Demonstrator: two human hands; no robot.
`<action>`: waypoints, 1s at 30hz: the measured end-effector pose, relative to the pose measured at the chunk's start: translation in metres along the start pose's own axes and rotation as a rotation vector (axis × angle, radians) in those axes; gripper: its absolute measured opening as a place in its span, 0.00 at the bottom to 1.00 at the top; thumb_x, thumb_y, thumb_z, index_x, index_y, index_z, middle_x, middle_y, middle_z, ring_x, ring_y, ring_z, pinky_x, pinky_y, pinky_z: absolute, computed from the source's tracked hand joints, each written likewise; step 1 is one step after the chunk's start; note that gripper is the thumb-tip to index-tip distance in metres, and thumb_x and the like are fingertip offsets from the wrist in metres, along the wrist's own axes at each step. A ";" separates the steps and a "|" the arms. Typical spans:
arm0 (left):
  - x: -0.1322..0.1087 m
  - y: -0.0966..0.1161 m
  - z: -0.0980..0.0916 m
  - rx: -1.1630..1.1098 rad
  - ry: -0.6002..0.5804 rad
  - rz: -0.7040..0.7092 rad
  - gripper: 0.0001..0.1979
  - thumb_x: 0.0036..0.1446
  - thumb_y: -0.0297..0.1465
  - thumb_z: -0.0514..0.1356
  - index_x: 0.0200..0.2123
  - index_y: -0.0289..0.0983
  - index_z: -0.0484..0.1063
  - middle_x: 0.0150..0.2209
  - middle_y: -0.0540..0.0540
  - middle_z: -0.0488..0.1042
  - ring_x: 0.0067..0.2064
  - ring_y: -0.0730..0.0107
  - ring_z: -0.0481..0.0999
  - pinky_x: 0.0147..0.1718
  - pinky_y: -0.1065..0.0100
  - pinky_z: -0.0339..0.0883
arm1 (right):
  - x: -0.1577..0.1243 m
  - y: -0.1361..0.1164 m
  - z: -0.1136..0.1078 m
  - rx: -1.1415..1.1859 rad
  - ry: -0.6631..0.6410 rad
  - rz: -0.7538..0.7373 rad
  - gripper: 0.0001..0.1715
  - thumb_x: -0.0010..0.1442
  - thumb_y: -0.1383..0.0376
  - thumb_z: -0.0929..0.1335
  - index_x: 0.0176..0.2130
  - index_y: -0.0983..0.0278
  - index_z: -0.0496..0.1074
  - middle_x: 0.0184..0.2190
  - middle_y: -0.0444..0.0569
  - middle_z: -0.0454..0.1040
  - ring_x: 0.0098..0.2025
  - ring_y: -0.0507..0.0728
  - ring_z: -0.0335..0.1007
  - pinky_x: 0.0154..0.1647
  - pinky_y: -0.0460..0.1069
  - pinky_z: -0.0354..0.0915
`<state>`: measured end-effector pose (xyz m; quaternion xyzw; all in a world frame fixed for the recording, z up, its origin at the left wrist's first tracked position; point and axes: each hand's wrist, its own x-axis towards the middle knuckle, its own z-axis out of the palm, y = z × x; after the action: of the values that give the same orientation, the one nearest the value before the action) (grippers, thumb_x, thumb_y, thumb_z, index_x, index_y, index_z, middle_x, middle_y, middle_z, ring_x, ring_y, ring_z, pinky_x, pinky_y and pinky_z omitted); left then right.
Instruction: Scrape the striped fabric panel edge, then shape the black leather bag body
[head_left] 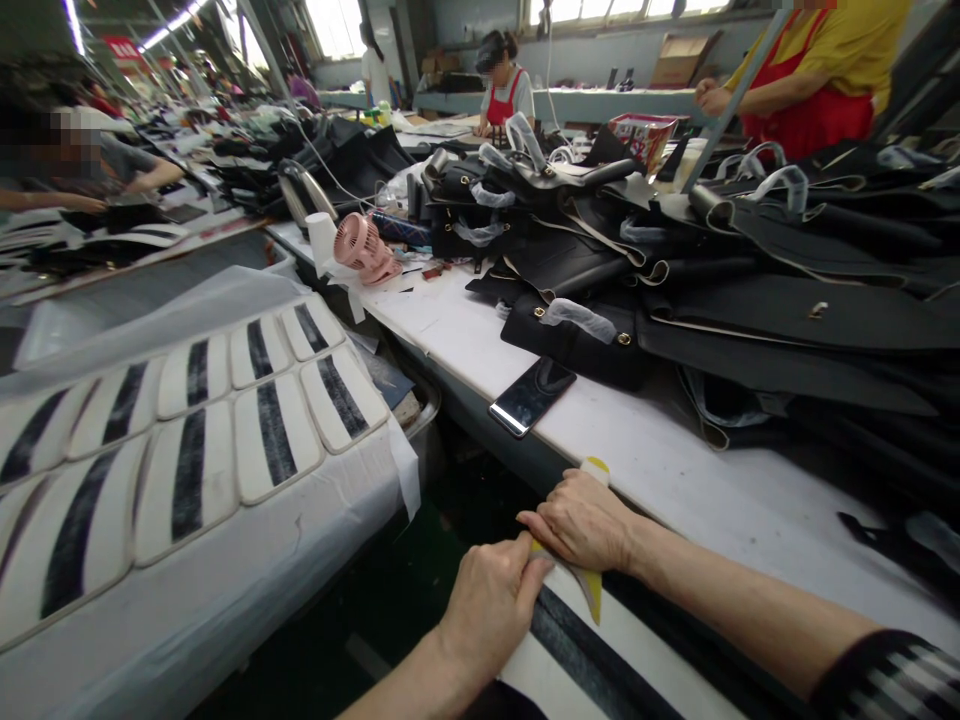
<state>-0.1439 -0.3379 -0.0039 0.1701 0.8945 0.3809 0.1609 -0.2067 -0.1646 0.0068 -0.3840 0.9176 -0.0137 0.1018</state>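
Down at six o'clock, I'm watching my left hand (491,600) and right hand (585,520) pinching a smooth yellow strip (592,592), hiding its middle, over a striped panel (559,640).

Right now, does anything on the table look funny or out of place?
Yes: the phone lies right at the edge of the white table, one corner seeming to poke over, away from the piled black bags.

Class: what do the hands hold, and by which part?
Right hand grips a yellow strip by its middle, both ends showing; left hand pinches its near edge.
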 end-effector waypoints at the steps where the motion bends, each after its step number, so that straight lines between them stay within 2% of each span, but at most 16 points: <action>1: -0.001 0.000 0.000 0.010 0.002 0.014 0.14 0.67 0.36 0.51 0.33 0.38 0.71 0.31 0.43 0.77 0.32 0.60 0.76 0.31 0.64 0.57 | -0.003 -0.004 0.001 -0.002 -0.001 0.034 0.38 0.73 0.56 0.50 0.23 0.63 0.74 0.22 0.50 0.77 0.25 0.57 0.73 0.31 0.54 0.47; 4: 0.000 -0.003 -0.005 -0.107 -0.008 0.045 0.13 0.65 0.35 0.54 0.30 0.37 0.72 0.30 0.46 0.76 0.32 0.64 0.74 0.32 0.66 0.57 | -0.013 -0.018 0.004 -0.011 0.003 0.167 0.38 0.73 0.56 0.49 0.25 0.61 0.74 0.24 0.50 0.77 0.25 0.59 0.74 0.28 0.54 0.43; 7: 0.007 -0.009 -0.009 -0.520 -0.114 -0.018 0.19 0.63 0.43 0.56 0.29 0.36 0.75 0.29 0.49 0.75 0.32 0.67 0.72 0.33 0.68 0.59 | -0.021 -0.030 0.007 -0.017 -0.001 0.299 0.36 0.73 0.57 0.48 0.27 0.60 0.74 0.24 0.48 0.77 0.25 0.60 0.74 0.27 0.54 0.40; 10: 0.020 -0.018 -0.004 -1.063 -0.261 -0.181 0.32 0.63 0.54 0.49 0.38 0.31 0.78 0.32 0.44 0.77 0.38 0.61 0.75 0.39 0.66 0.65 | -0.031 -0.034 0.008 -0.051 -0.007 0.361 0.30 0.73 0.58 0.51 0.30 0.60 0.72 0.23 0.47 0.76 0.25 0.60 0.73 0.27 0.54 0.37; 13: 0.030 -0.025 0.008 -1.302 -0.342 -0.272 0.35 0.59 0.57 0.54 0.45 0.29 0.78 0.37 0.38 0.78 0.44 0.56 0.76 0.46 0.61 0.65 | -0.043 -0.031 0.009 -0.141 -0.013 0.303 0.19 0.71 0.63 0.56 0.38 0.60 0.72 0.26 0.45 0.76 0.25 0.58 0.73 0.26 0.54 0.35; 16: 0.034 -0.028 0.016 -1.288 -0.376 -0.289 0.30 0.55 0.52 0.62 0.47 0.31 0.78 0.38 0.39 0.79 0.41 0.59 0.76 0.44 0.63 0.65 | -0.055 -0.026 0.014 -0.201 -0.025 0.276 0.15 0.70 0.65 0.58 0.42 0.61 0.72 0.28 0.45 0.76 0.25 0.56 0.73 0.25 0.54 0.37; 20: 0.038 -0.026 0.014 -1.212 -0.381 -0.281 0.25 0.53 0.48 0.65 0.44 0.33 0.80 0.35 0.42 0.79 0.36 0.65 0.75 0.39 0.66 0.64 | -0.063 -0.022 0.019 -0.200 0.003 0.304 0.15 0.71 0.65 0.57 0.45 0.61 0.71 0.31 0.44 0.77 0.26 0.57 0.73 0.24 0.53 0.40; 23: 0.043 -0.020 0.008 -1.061 -0.362 -0.256 0.21 0.51 0.46 0.66 0.37 0.33 0.82 0.28 0.47 0.77 0.29 0.69 0.69 0.32 0.69 0.60 | -0.067 -0.023 0.019 -0.155 0.030 0.350 0.18 0.71 0.64 0.56 0.40 0.59 0.72 0.27 0.43 0.76 0.26 0.58 0.73 0.24 0.53 0.43; 26: 0.046 -0.016 0.007 -0.967 -0.353 -0.164 0.18 0.51 0.44 0.66 0.34 0.34 0.82 0.25 0.49 0.75 0.27 0.71 0.66 0.30 0.69 0.58 | -0.077 -0.024 0.017 -0.063 0.062 0.475 0.24 0.72 0.61 0.53 0.32 0.57 0.71 0.24 0.44 0.75 0.26 0.59 0.73 0.26 0.53 0.48; 30: 0.051 -0.023 0.015 -0.883 -0.384 -0.076 0.17 0.51 0.43 0.65 0.31 0.33 0.82 0.22 0.50 0.72 0.25 0.72 0.62 0.27 0.70 0.56 | -0.098 -0.015 0.013 0.063 0.076 0.747 0.28 0.70 0.53 0.53 0.30 0.56 0.73 0.25 0.49 0.76 0.29 0.64 0.75 0.28 0.53 0.54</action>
<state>-0.1874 -0.3213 -0.0387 0.1201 0.6071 0.6797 0.3937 -0.1261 -0.1053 0.0128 -0.0189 0.9966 -0.0179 0.0776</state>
